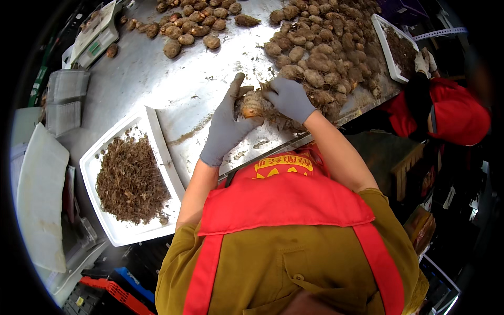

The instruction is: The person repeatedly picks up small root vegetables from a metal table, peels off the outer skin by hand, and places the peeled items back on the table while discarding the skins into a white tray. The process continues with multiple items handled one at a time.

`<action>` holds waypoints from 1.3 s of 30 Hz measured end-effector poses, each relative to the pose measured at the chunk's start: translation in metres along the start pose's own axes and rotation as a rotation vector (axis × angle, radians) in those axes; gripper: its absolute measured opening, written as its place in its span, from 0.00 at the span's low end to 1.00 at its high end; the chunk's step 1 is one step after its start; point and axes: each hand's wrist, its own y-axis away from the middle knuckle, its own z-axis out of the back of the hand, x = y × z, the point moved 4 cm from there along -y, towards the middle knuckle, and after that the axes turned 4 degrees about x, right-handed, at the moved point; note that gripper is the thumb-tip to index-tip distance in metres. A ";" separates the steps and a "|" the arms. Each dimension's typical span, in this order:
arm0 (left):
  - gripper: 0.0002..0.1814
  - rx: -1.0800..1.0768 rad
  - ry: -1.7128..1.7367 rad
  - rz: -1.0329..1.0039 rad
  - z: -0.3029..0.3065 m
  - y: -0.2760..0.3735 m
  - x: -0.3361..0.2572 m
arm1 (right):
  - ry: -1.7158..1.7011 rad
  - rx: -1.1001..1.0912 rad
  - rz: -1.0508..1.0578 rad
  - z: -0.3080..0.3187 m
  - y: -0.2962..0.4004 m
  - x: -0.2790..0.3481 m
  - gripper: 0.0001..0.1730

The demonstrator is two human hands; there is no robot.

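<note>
My left hand (228,122), in a grey glove with soiled fingers, is closed around a brown ringed taro corm (251,105) above the metal table (185,78). Beside the corm's right side is my right hand (290,99), also gloved, its fingers bent at the fibrous skin. Whether those fingers pinch loose fibres is hidden. Right of my hands lies a large heap of hairy taro corms (323,51). Farther back, a smaller group of cleaner corms (193,23) is spread out. Loose fibres and dirt lie on the metal under my hands.
A white tray (151,130) of brown fibrous peelings (130,181) stands at left. Behind it are stacked clear plastic containers (67,86) and a weighing scale (94,39). At right, a person in red (458,110) has gloved hands at another white tray (384,43). The table's front edge (354,114) runs before me.
</note>
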 end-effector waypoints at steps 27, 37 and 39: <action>0.26 -0.056 1.241 0.203 -0.015 0.001 0.045 | -0.164 -0.469 0.403 0.035 0.023 0.091 0.15; 0.25 0.014 0.991 0.153 -0.032 0.005 0.040 | -0.369 -0.401 0.104 0.027 -0.002 0.048 0.10; 0.27 -0.023 1.045 0.128 -0.031 0.000 0.037 | -0.433 -0.391 0.045 0.028 -0.001 0.039 0.10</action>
